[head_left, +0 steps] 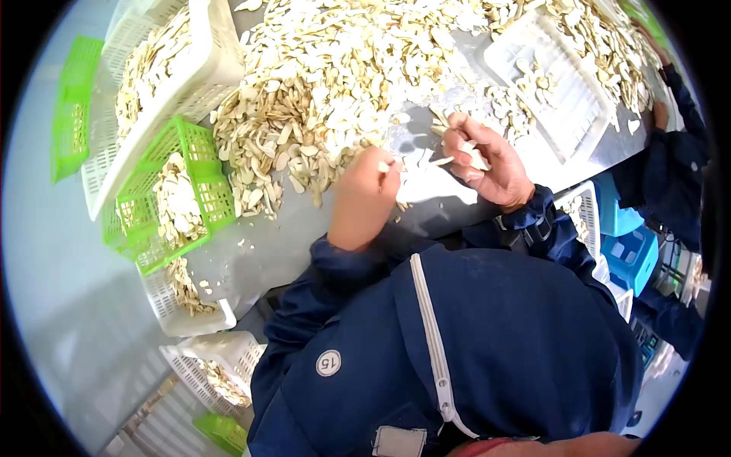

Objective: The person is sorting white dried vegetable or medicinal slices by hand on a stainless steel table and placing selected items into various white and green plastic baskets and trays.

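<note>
A broad heap of pale, brown-edged mushroom slices (335,68) covers the metal table (266,251) in front of me. My left hand (364,196) is closed in a pinch at the heap's near edge, slightly blurred. A small pale mushroom slice (384,167) shows at its fingertips. To its right, my right hand (491,164) is turned partly palm up, its fingers curled round a few mushroom slices (477,158). One thin slice sticks out from these fingers toward the left hand. Both hands are above the table and apart from each other.
At left stand a large white basket (221,46) and a green basket (194,145), both holding slices. A white tray (560,99) lies at right with slices in it. Blue crates (630,255) stand below the table's right side, near another person's dark sleeve (659,171).
</note>
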Demonstrator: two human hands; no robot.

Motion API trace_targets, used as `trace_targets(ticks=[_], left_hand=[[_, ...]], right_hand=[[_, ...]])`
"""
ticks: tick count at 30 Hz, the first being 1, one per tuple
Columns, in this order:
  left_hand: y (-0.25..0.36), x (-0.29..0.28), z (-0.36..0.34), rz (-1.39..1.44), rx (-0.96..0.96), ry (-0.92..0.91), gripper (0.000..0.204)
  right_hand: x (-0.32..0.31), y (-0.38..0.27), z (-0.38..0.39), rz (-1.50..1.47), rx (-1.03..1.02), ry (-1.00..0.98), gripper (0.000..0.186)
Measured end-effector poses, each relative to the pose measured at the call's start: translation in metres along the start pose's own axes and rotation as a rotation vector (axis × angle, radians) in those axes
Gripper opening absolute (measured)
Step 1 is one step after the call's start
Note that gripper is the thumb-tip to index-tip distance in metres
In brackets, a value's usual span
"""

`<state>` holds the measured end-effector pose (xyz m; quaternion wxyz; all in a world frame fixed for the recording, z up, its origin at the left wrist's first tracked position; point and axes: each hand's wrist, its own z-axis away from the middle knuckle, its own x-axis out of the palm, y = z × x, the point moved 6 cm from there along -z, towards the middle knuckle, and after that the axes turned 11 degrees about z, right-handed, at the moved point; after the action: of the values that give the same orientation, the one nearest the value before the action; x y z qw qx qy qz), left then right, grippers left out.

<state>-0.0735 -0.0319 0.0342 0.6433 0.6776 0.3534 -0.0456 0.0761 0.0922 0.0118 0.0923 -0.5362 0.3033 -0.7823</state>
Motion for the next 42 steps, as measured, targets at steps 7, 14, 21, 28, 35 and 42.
trace_targets(ticks=[7,14,21,28,35,42], left_hand=[[-0.037,-0.034,0.018,1.047,-0.571,0.038,0.011],[-0.026,-0.025,0.011,0.398,-0.28,0.016,0.009],[-0.013,-0.048,0.036,-0.006,-0.301,-0.109,0.026],[-0.021,-0.043,0.079,-0.075,-0.266,-0.112,0.028],[-0.01,-0.048,0.076,-0.098,-0.204,-0.029,0.028],[-0.021,-0.042,0.085,-0.05,-0.21,-0.121,0.026]], right_hand=[[0.009,0.002,-0.004,1.105,-0.152,0.186,0.011],[0.073,0.035,-0.015,1.794,-0.364,-0.239,0.02],[0.061,0.011,-0.021,2.003,-0.504,-0.072,0.023],[0.056,0.003,-0.021,1.816,-0.361,-0.03,0.022],[0.073,0.014,-0.04,1.873,-0.556,-0.142,0.018],[0.059,0.007,-0.027,1.749,-0.343,-0.073,0.016]])
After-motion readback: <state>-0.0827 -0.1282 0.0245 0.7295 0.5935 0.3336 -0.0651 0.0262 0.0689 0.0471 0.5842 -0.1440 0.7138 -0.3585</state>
